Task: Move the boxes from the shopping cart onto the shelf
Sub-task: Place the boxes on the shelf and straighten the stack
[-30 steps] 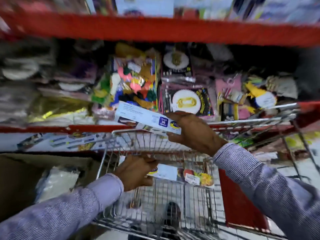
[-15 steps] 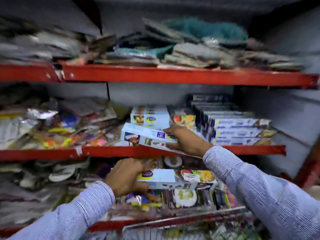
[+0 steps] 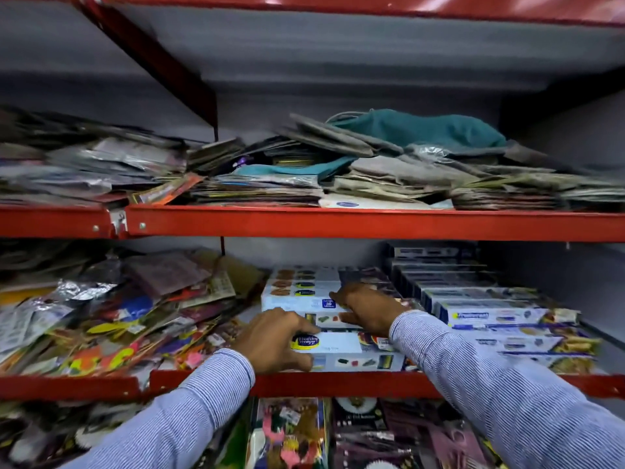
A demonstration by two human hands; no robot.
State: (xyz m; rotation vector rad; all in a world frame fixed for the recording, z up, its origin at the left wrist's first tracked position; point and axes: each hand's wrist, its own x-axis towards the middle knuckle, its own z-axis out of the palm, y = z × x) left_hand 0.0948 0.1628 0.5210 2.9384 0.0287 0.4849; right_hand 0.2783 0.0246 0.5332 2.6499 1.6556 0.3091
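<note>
Two long white boxes lie on the red middle shelf. My left hand grips the left end of the front box, which rests near the shelf's front edge. My right hand lies over the right part of the rear box, fingers curled on it; that box sits on top of a small stack of like boxes. More white boxes stand behind it. The shopping cart is out of sight.
A row of dark-and-white boxes fills the shelf to the right. Loose colourful packets pile up on the left. The upper shelf holds flat packets and a teal cloth. Hanging packets fill the level below.
The view has risen from the cart to the shelves. Both hands carried their boxes up and forward, and the boxes now rest on the middle shelf.
</note>
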